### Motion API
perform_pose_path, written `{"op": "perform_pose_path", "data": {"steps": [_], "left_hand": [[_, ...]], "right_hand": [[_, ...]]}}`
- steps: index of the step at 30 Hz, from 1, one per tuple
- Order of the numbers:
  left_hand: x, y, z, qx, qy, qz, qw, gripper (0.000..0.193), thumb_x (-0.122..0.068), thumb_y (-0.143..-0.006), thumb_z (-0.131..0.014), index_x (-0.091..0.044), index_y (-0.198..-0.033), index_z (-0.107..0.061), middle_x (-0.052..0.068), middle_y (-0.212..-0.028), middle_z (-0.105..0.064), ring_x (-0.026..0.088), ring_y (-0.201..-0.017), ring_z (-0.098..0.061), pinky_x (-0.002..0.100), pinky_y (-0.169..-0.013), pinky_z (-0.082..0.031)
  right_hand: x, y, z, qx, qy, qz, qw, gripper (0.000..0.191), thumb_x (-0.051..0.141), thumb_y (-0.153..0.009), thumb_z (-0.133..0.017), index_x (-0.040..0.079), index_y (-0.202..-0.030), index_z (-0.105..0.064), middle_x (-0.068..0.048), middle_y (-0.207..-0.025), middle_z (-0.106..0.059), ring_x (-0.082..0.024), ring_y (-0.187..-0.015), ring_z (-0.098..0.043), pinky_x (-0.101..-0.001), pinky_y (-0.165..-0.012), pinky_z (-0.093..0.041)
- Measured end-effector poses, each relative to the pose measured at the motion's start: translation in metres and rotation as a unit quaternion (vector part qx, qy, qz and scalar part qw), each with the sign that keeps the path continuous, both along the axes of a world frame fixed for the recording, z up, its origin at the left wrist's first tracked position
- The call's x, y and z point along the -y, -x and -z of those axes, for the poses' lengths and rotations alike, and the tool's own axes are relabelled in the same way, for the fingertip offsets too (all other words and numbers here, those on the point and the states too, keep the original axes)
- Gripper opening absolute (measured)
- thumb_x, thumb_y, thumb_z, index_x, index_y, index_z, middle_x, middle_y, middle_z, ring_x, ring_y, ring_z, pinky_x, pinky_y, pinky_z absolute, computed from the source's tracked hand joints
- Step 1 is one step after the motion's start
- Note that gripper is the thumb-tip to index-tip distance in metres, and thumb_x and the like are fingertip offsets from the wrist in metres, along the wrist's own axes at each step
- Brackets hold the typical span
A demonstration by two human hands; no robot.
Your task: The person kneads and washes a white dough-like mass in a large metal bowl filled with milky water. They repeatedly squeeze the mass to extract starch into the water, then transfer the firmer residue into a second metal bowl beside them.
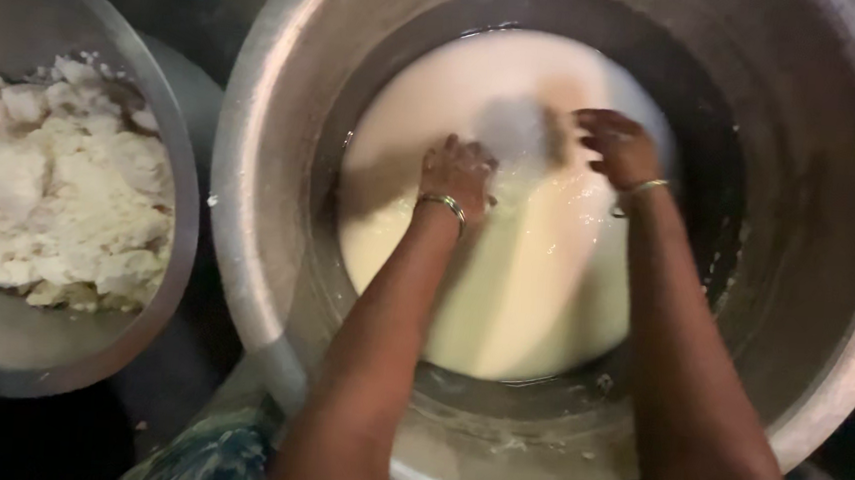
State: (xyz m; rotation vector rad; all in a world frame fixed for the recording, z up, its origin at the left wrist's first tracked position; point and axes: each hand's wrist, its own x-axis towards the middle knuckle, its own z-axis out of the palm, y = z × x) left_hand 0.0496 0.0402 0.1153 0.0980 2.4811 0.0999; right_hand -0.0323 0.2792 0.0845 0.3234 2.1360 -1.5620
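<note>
While both hands work pale liquid (534,298), lump-filled bowl (176,283) sits left.

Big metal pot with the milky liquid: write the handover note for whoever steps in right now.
Left hand: down in the big metal pot, at the surface of the milky white liquid, fingers curled; grip unclear.
Right hand: also over the liquid, beside a blurred pale lump that lies between both hands; hold unclear.
Metal bowl left of the pot holds crumbly white lumps.
Done: the bowl already holds a heap of lumps.
Left: the pale lump is not yet in the bowl, and the pot has plenty of liquid.
</note>
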Motion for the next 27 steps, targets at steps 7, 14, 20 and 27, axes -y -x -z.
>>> {"op": "perform_pose_path", "data": {"steps": [7,14,20,27], "left_hand": [[0.039,0.005,-0.019,0.046,0.020,-0.024,0.998,0.036,-0.041,-0.108,-0.049,-0.020,-0.129,-0.070,0.008,-0.132,-0.071,0.028,-0.121,-0.068,0.048,-0.100,-0.054],[0.037,-0.001,-0.029,0.035,-0.070,-0.081,0.994,0.036,-0.027,-0.100,-0.049,-0.029,-0.135,-0.059,0.000,-0.140,-0.059,0.028,-0.124,-0.060,0.048,-0.098,-0.053],[0.045,0.004,-0.055,0.060,-0.044,0.007,0.997,0.036,-0.035,-0.105,-0.042,-0.028,-0.135,-0.061,0.001,-0.142,-0.059,0.028,-0.126,-0.060,0.049,-0.103,-0.050],[0.084,-0.002,-0.074,0.009,-0.017,-0.006,1.000,0.052,-0.013,-0.098,-0.040,-0.038,-0.141,-0.057,0.002,-0.137,-0.064,0.026,-0.122,-0.064,0.049,-0.102,-0.050]], "right_hand": [[-0.060,-0.030,0.066,0.144,0.019,0.395,0.907,0.029,0.034,-0.097,-0.062,0.013,-0.115,-0.071,0.001,-0.105,-0.069,-0.016,-0.084,-0.060,-0.0362,-0.068,-0.049],[0.058,-0.050,-0.037,0.218,0.301,-0.151,0.916,0.041,0.037,-0.097,-0.056,0.007,-0.123,-0.066,-0.011,-0.122,-0.071,-0.028,-0.107,-0.070,-0.0454,-0.086,-0.058],[0.055,-0.038,-0.058,0.078,0.053,-0.070,0.993,0.038,0.036,-0.097,-0.063,0.014,-0.126,-0.069,-0.006,-0.136,-0.069,-0.024,-0.123,-0.065,-0.0406,-0.097,-0.054],[-0.057,-0.052,0.040,0.127,-0.050,0.341,0.930,0.037,0.019,-0.093,-0.064,0.005,-0.127,-0.062,-0.009,-0.119,-0.070,-0.023,-0.106,-0.068,-0.0377,-0.087,-0.058]]}}
